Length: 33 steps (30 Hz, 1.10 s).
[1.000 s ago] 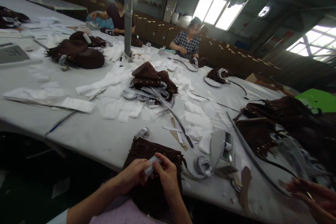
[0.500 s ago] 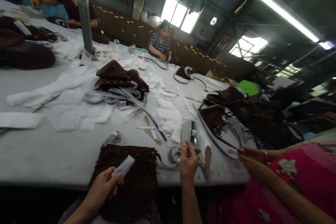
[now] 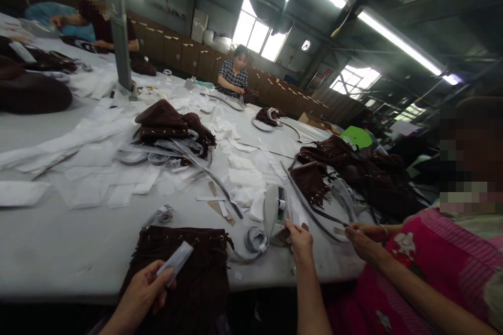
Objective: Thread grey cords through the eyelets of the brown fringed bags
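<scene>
The strip (image 3: 175, 263) in my left hand (image 3: 146, 289) is translucent whitish; the bag (image 3: 201, 288) beneath is dark brown. At my right hand (image 3: 302, 246), the dispenser (image 3: 272, 209) is grey; rightward, an apron (image 3: 436, 261) is bright pink, partly checked, with white motifs.

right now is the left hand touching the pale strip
Touching. The head view shows the left hand pinching the pale strip between thumb and fingers, its far end sticking out past them.
</scene>
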Available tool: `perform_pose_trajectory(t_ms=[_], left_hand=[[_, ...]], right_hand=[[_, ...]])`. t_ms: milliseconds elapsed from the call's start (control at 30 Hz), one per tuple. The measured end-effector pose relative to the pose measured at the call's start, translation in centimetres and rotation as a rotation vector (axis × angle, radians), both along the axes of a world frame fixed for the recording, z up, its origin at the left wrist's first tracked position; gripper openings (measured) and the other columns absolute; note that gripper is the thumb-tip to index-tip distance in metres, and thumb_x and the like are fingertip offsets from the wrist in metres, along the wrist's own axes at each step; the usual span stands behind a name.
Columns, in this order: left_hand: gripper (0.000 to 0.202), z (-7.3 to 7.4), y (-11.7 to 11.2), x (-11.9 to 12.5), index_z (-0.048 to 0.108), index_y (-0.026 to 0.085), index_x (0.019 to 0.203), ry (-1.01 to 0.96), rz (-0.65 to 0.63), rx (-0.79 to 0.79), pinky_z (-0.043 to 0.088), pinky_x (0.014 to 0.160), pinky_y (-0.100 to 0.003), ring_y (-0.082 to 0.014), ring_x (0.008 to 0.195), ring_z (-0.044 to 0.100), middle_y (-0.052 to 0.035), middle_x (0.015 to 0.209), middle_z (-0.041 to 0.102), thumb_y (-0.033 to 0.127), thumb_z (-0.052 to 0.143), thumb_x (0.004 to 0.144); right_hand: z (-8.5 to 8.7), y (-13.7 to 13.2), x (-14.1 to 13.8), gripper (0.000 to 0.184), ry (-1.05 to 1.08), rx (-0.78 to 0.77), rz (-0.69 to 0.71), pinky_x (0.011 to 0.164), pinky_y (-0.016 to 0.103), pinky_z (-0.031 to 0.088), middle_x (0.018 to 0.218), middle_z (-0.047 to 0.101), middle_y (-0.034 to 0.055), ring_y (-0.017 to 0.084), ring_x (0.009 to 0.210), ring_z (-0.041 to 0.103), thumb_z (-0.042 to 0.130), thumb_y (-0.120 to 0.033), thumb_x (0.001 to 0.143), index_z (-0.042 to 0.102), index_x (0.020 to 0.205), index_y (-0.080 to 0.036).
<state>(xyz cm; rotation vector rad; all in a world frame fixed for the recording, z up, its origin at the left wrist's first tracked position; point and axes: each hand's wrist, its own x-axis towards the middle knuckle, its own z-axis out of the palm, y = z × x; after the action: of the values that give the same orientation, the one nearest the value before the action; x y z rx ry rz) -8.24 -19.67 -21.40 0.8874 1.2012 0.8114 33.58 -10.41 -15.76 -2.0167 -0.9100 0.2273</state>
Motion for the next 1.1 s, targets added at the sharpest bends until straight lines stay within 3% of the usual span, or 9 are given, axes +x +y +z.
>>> perform_pose_trajectory(t_ms=[200,367,500,633,800,867,967,1100], left_hand=[[0.047,0.7,0.1,0.1,0.058,0.017,0.067,0.014,0.023,-0.016,0.028,0.037,-0.019,-0.0080,0.033,0.038,0.0043,0.042,0.051,0.064,0.061,0.069],[0.049,1.0,0.1,0.1,0.057,0.016,0.066,0.015,0.014,-0.028,0.028,0.037,-0.019,-0.0079,0.033,0.037,0.0050,0.038,0.048,0.065,0.062,0.067],[0.047,1.1,0.1,0.1,0.056,0.017,0.066,0.001,0.034,-0.009,0.028,0.038,-0.019,-0.0075,0.034,0.039,0.0047,0.042,0.051,0.063,0.062,0.068],[0.044,1.5,0.0,0.4,0.054,0.017,0.068,0.009,0.070,0.021,0.029,0.037,-0.019,-0.0077,0.033,0.040,0.0050,0.043,0.051,0.060,0.061,0.071],[0.036,2.0,0.3,0.7,0.053,0.017,0.070,0.057,0.087,0.065,0.031,0.037,-0.019,-0.0089,0.034,0.043,0.0054,0.043,0.051,0.052,0.060,0.075],[0.033,2.1,0.3,0.7,0.053,0.017,0.072,0.070,0.097,0.081,0.032,0.037,-0.018,-0.0089,0.035,0.045,0.0062,0.044,0.050,0.049,0.061,0.076],[0.032,2.0,0.1,0.7,0.053,0.018,0.075,0.063,0.115,0.103,0.033,0.038,-0.018,-0.0088,0.037,0.047,0.0062,0.048,0.052,0.048,0.062,0.076],[0.033,1.8,0.0,0.8,0.053,0.018,0.077,0.061,0.109,0.118,0.034,0.038,-0.018,-0.0090,0.038,0.048,0.0062,0.050,0.052,0.050,0.061,0.077]], right_hand=[[-0.2,-3.3,-0.9,0.058,0.059,-0.012,-0.052,0.057,0.030,0.048,0.070,0.072,0.0125,0.026,0.067,0.066,0.063,-0.063,0.060,0.075,0.077,-0.009],[-1.5,-5.3,-2.3,0.055,0.068,-0.083,-0.055,0.051,0.031,0.046,0.053,0.067,0.0110,0.026,0.057,0.063,0.057,-0.066,0.061,0.072,0.061,-0.013],[-1.1,-6.1,-3.4,0.053,0.072,-0.121,-0.006,0.049,0.032,0.043,0.041,0.058,0.0095,0.026,0.051,0.059,0.055,-0.068,0.063,0.064,0.049,-0.018],[-1.0,-7.2,-7.6,0.056,0.148,-0.156,0.179,0.046,0.028,0.040,0.044,0.055,0.0027,0.019,0.047,0.052,0.054,-0.072,0.065,0.065,0.060,-0.018],[-0.5,-8.4,-18.4,0.044,0.497,-0.222,0.754,0.045,0.022,0.035,0.052,0.048,-0.0037,0.010,0.047,0.042,0.059,-0.060,0.077,0.062,0.071,-0.016],[0.0,-8.5,-22.1,0.039,0.566,-0.238,0.892,0.047,0.021,0.035,0.053,0.048,-0.0037,0.010,0.049,0.042,0.059,-0.054,0.080,0.062,0.070,-0.016],[0.4,-7.9,-25.4,0.036,0.531,-0.259,1.002,0.049,0.021,0.036,0.056,0.053,-0.0024,0.010,0.053,0.045,0.059,-0.049,0.082,0.063,0.068,-0.016],[-0.3,-6.7,-26.5,0.037,0.396,-0.287,1.019,0.051,0.021,0.037,0.058,0.059,-0.0001,0.012,0.055,0.050,0.058,-0.046,0.082,0.065,0.064,-0.015]])
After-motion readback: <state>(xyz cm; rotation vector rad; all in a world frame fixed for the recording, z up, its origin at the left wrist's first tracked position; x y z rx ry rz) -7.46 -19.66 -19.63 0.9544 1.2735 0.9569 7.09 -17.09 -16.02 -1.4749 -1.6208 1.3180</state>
